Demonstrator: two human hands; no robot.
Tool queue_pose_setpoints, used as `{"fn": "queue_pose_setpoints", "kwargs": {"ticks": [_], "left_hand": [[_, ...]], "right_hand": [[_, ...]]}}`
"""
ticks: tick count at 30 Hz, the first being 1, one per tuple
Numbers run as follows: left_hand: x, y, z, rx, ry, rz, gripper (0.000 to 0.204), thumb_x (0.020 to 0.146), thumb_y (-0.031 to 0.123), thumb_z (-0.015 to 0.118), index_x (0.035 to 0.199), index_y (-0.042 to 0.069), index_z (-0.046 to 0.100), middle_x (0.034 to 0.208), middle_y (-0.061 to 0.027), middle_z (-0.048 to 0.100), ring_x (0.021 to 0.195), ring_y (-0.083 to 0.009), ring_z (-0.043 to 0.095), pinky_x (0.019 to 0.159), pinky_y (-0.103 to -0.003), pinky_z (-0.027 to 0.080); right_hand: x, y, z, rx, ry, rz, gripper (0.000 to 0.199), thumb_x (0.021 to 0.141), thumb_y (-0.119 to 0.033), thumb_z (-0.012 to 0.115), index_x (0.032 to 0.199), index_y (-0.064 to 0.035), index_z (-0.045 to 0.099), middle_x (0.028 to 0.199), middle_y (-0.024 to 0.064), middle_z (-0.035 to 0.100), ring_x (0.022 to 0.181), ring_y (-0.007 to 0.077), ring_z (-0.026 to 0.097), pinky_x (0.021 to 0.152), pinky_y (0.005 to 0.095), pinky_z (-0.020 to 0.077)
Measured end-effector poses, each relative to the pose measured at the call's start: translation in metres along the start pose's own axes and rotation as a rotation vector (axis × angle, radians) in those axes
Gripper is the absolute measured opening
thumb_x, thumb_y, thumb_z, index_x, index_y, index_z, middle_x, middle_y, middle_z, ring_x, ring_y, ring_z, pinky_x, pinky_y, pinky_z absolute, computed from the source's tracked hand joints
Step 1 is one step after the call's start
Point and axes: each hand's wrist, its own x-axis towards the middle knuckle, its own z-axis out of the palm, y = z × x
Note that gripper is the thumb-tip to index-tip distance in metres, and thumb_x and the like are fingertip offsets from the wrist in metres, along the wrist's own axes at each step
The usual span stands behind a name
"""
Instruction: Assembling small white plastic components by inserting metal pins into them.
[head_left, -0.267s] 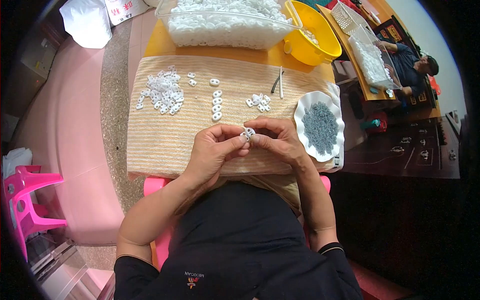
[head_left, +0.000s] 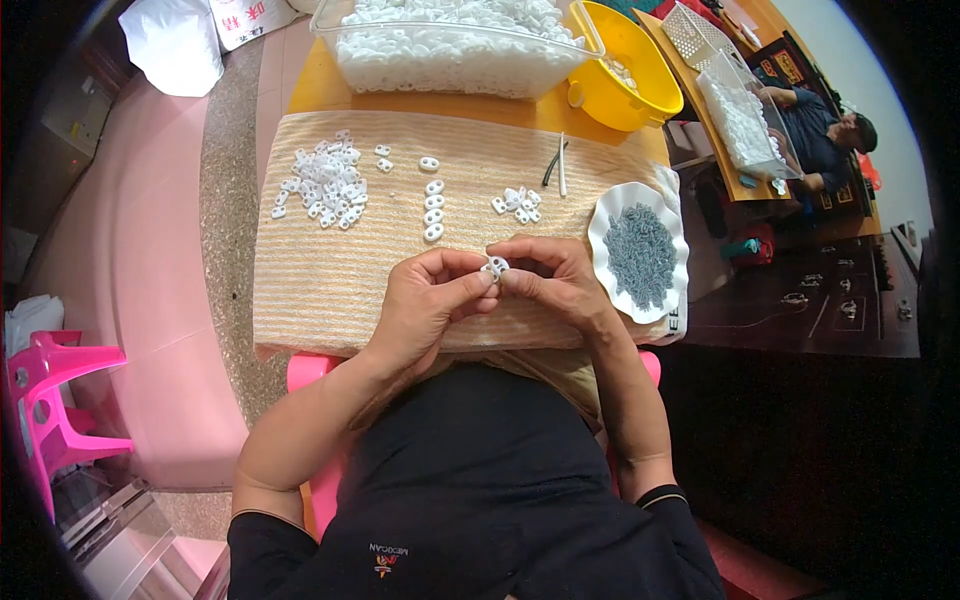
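Between the fingertips of both hands is a small white two-holed plastic piece [head_left: 496,265], above the near half of the striped towel [head_left: 390,285]. My left hand [head_left: 437,290] pinches it from the left with thumb and index finger. From the other side my right hand [head_left: 555,283] grips it the same way; the fingers hide part of it. Just beyond the hands stands a column of white oval two-holed pieces [head_left: 433,215]. A few small white pieces [head_left: 518,204] lie to its right. Farther left is a pile of white two-holed pieces [head_left: 328,183].
A scalloped white dish [head_left: 598,230] holds grey pins [head_left: 641,258] at the right. Behind stand a clear bin [head_left: 450,80] of white pieces and a yellow basket [head_left: 650,100]. A white stick [head_left: 562,165] and a black one [head_left: 551,168] lie on the towel. Another person [head_left: 815,125] sits far right.
The white piece has turned slightly between my fingertips. Both hands stay almost where they were, and the things on the towel have not moved.
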Motion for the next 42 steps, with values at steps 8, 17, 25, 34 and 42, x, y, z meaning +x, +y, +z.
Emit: {"fn": "queue_pose_setpoints", "kwargs": {"ticks": [8,17,25,34,42], "left_hand": [[0.0,-0.001,-0.001,-0.006,0.007,0.006,0.015,0.085,0.005,0.067,0.098,-0.002,0.064,0.088,-0.008,0.066,0.077,-0.0112,0.064,0.07,-0.022,0.055],[0.002,0.002,-0.001,-0.019,-0.025,-0.008,0.014,0.085,0.005,0.067,0.098,-0.001,0.064,0.089,-0.007,0.066,0.077,-0.0116,0.064,0.071,-0.023,0.055],[-0.004,0.01,0.005,-0.062,-0.077,-0.068,0.013,0.087,0.008,0.067,0.098,0.003,0.063,0.089,-0.0048,0.066,0.079,-0.0112,0.063,0.073,-0.024,0.055],[-0.006,0.011,0.004,-0.112,-0.164,-0.062,0.011,0.087,0.01,0.067,0.085,0.007,0.056,0.086,-0.0045,0.065,0.078,-0.01,0.063,0.071,-0.022,0.055],[-0.009,0.006,0.006,-0.13,-0.172,-0.029,0.013,0.087,0.011,0.067,0.084,0.007,0.055,0.084,-0.0035,0.064,0.077,-0.0094,0.061,0.07,-0.022,0.053]], "right_hand": [[0.0,0.006,-0.001,0.08,-0.003,0.049,0.031,0.088,-0.008,0.065,0.116,0.0047,0.059,0.104,0.0076,0.066,0.094,0.0124,0.063,0.084,0.0246,0.0504],[-0.001,0.006,0.0,0.172,-0.005,0.029,0.03,0.088,-0.007,0.064,0.116,0.0041,0.059,0.103,0.0082,0.067,0.093,0.0125,0.064,0.084,0.0246,0.0511],[-0.005,0.002,0.006,0.16,0.029,0.013,0.029,0.088,-0.008,0.064,0.114,0.0041,0.06,0.1,0.0072,0.066,0.093,0.0125,0.063,0.083,0.0253,0.0506],[-0.003,0.005,0.011,0.151,-0.009,-0.161,0.028,0.086,-0.009,0.067,0.111,0.0027,0.063,0.095,0.0042,0.056,0.087,0.0112,0.057,0.076,0.023,0.0466],[-0.004,0.005,0.013,0.169,-0.034,-0.206,0.03,0.084,-0.009,0.069,0.111,0.0026,0.063,0.093,0.0034,0.054,0.085,0.0106,0.054,0.073,0.0219,0.0446]]}}
